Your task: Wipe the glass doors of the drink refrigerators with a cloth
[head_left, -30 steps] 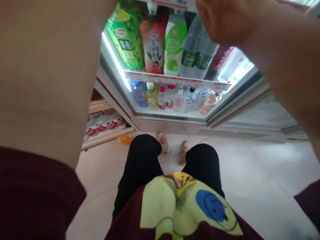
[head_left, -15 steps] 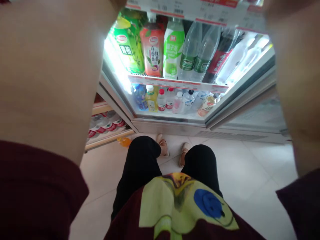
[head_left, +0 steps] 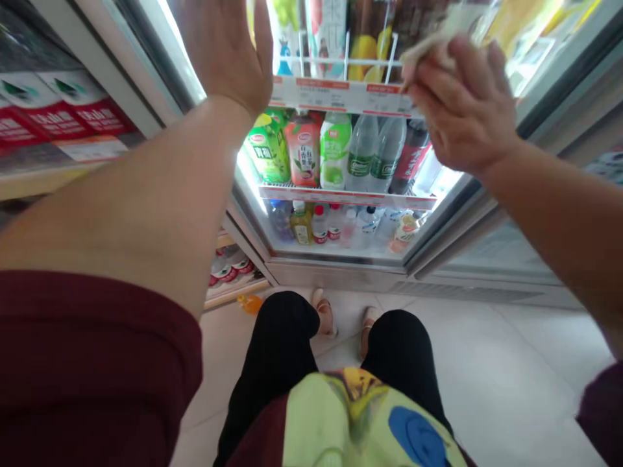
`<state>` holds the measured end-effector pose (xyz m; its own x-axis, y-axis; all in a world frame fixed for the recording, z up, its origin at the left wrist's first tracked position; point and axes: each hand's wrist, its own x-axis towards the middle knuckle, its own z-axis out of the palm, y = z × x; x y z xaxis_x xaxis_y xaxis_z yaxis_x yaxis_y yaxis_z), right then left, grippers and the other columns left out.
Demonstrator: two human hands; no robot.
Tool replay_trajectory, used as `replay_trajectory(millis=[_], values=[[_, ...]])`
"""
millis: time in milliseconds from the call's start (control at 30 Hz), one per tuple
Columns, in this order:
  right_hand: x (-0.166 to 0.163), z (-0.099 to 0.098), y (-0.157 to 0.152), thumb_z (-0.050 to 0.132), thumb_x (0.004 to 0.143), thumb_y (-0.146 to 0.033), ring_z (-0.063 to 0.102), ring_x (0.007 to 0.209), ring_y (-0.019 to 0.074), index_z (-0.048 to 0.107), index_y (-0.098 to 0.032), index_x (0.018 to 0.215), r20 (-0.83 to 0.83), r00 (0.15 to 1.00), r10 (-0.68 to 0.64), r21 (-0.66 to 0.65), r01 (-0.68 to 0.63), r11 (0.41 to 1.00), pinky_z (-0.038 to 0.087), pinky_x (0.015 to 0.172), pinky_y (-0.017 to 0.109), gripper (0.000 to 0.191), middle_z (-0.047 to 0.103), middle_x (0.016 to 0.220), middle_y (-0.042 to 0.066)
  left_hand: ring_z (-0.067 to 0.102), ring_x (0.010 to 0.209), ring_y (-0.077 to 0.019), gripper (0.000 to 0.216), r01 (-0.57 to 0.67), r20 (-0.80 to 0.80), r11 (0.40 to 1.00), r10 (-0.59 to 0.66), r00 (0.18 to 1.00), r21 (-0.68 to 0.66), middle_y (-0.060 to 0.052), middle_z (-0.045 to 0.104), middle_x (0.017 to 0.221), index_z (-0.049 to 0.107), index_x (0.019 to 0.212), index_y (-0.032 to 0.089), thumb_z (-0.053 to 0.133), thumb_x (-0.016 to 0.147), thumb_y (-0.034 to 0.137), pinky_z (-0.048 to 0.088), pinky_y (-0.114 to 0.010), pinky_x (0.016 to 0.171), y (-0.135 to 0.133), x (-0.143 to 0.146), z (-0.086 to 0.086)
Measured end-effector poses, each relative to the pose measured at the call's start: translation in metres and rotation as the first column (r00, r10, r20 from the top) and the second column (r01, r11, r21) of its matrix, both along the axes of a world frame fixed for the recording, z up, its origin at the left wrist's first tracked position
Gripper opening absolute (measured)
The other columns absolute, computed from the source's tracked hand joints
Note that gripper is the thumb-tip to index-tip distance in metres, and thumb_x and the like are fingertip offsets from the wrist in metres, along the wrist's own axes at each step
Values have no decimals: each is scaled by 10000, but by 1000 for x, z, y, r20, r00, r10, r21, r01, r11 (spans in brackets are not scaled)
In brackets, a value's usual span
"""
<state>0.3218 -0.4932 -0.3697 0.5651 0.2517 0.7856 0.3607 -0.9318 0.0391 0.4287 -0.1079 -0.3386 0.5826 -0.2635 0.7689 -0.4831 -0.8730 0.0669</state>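
Note:
My left hand (head_left: 228,61) is raised at the upper left of the lit drinks fridge, its thumb apart from the fingers. The fingertips run out of the top of the picture. Across from it, my right hand (head_left: 470,110) is closed around a pale, crumpled cloth (head_left: 424,49), near the right end of the upper shelf's price strip (head_left: 335,95). Part of the cloth is covered by the fingers. Whether it touches the glass or the shelf, I cannot tell. Below stand a green tea bottle (head_left: 268,149), a red tea bottle (head_left: 304,152) and several clear bottles.
A lower shelf edge (head_left: 341,196) crosses the fridge above small bottles. The fridge frame (head_left: 335,275) meets the tiled floor at my feet. To the left, a rack holds red-labelled water packs (head_left: 63,107). An orange bottle (head_left: 250,303) lies on the floor beside it.
Both hands have come into view at the top, the right one with the cloth. My arms have moved apart and lower in the picture, and more of the upper shelf shows.

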Motion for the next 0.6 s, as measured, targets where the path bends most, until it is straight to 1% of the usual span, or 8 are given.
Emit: replay_trajectory(millis=[67,100,167,233,333,400,500,600], values=[[-1,-3,-8,424,1017,-515,368,1634,231,859,-263,874,52,998,-31,-152,39,988,187,1351,453,523,580,1590,-36,-172,1507,-358,915,-96,215,990,72,974,102,-120,263,1756,271,1705,-90,-45,977,365,30,-567,1202,1,1,0],[-1,-3,-13,380,1035,-547,344,1643,254,869,-243,928,160,985,-65,-145,88,986,189,1348,451,586,526,1635,-26,-132,1567,-337,848,-81,262,992,53,964,96,-113,276,1775,287,1716,-63,30,1036,374,3,-507,1277,1,2,-1],[2,-5,-21,310,1079,-569,336,1646,281,875,-192,1090,417,892,-175,21,183,983,216,1338,412,679,476,1680,8,-67,1673,-267,769,-16,284,999,4,959,39,-91,239,1816,283,1755,24,213,1121,453,-122,-366,1364,3,6,-3],[7,-10,-20,270,1102,-555,336,1650,271,832,-145,1273,492,849,-193,82,176,981,256,1331,415,717,489,1674,72,-109,1680,-213,738,-1,303,999,-10,953,37,-53,194,1830,262,1767,57,201,1164,479,-133,-335,1367,4,12,-6],[19,-17,-2,359,1091,-527,367,1644,231,785,-201,1373,229,972,56,-143,-23,989,298,1323,537,607,575,1607,115,-159,1678,-180,700,-15,428,998,-15,904,68,-62,193,1815,281,1731,31,143,1182,441,-104,-389,1354,5,27,-10],[29,-15,16,445,1077,-502,385,1645,216,754,-282,1419,67,983,170,-213,-153,965,264,1336,595,511,603,1598,84,-213,1667,-76,640,-40,497,997,5,868,59,-55,203,1820,300,1712,46,235,1180,396,-124,-363,1362,5,39,-11],[40,-4,47,428,1120,-430,283,1701,212,612,-267,1590,310,947,85,-29,-81,996,158,1384,586,531,513,1700,74,-358,1580,25,649,-83,483,995,48,875,50,1,158,1840,275,1711,62,393,1145,358,-200,-316,1353,5,51,-10],[43,-5,82,380,1134,-313,178,1737,255,466,-208,1696,418,908,-4,119,-50,992,101,1411,608,578,437,1764,80,-346,1607,-7,698,-71,345,997,59,937,22,21,94,1858,213,1736,75,419,1124,339,-236,-349,1357,3,46,-8]])
